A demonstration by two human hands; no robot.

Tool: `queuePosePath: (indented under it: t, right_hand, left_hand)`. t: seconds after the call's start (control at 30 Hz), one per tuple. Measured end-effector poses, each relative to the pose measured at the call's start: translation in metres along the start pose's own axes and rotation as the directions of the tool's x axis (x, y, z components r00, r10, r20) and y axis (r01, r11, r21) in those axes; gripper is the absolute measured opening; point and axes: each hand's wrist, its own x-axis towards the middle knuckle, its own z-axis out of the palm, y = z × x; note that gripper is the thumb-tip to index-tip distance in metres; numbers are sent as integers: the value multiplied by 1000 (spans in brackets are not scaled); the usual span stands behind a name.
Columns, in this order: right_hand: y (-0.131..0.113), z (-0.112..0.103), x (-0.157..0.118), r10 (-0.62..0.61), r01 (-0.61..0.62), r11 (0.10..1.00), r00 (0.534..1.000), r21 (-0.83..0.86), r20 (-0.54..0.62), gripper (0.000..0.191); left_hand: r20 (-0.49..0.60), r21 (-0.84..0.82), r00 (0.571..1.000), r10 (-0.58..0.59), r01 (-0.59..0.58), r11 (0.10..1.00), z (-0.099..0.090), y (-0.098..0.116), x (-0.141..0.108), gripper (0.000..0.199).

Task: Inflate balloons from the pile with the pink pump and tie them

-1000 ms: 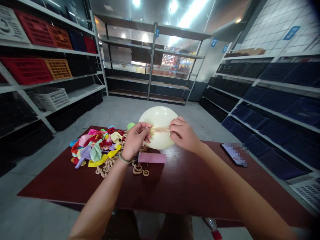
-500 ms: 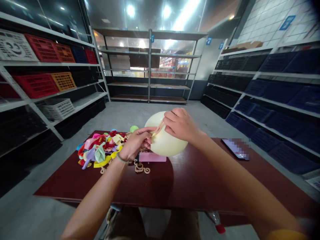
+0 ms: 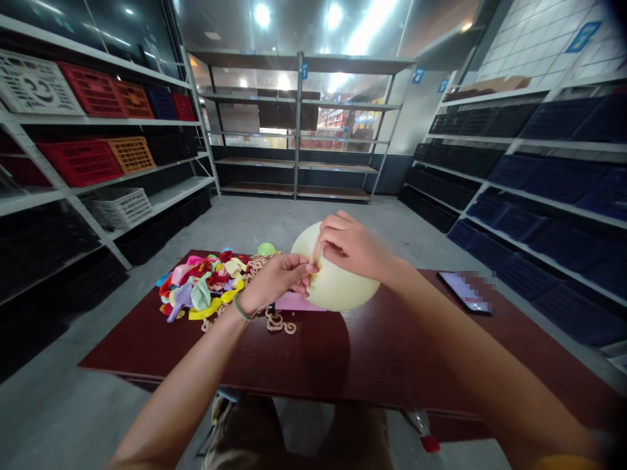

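on my feed i have both hands over the worktop (image 3: 386, 352), close together at the near side of an inflated pale yellow balloon (image 3: 347, 290). the left hand (image 3: 281, 279) is nearly closed, thumb and fingers pinched at the balloon's neck. the right hand (image 3: 355, 247) is curled, its fingertips gripping a short tan strand (image 3: 318, 250) that runs down to the left fingertips; their exact hold there is too small for me to make out. the balloon sits over the far half of the worktop, and i cannot tell whether it touches the surface.

a pink cylinder (image 3: 294, 302) lies just under the left hand, partly covered by the hand and the balloon. near it i see some curled tan pieces (image 3: 281, 323). further left there is a heap of limp coloured balloons (image 3: 206, 284), with a small round green balloon (image 3: 266, 249) at its far edge. a phone (image 3: 465, 292) lies well apart, beyond the right forearm.
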Motion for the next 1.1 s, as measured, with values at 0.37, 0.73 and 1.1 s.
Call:
queuePosePath:
  t: [0.37, 0.73, 1.1]
  right_hand:
    - [-8, -17, 1, 127, -127, 936, 992, 328, 23, 22]
    - [-19, 7, 33, 259, -354, 886, 914, 299, 313, 37]
    - [-9, -12, 5, 169, -167, 985, 985, 37, -35, 15]
  left_hand:
    - [-110, 307, 983, 150, -109, 945, 7, -7, -2, 34]
    - [-8, 692, 963, 271, -190, 696, 21, -7, -12, 39]
    - [-316, 165, 933, 172, -125, 978, 14, -20, -5, 47]
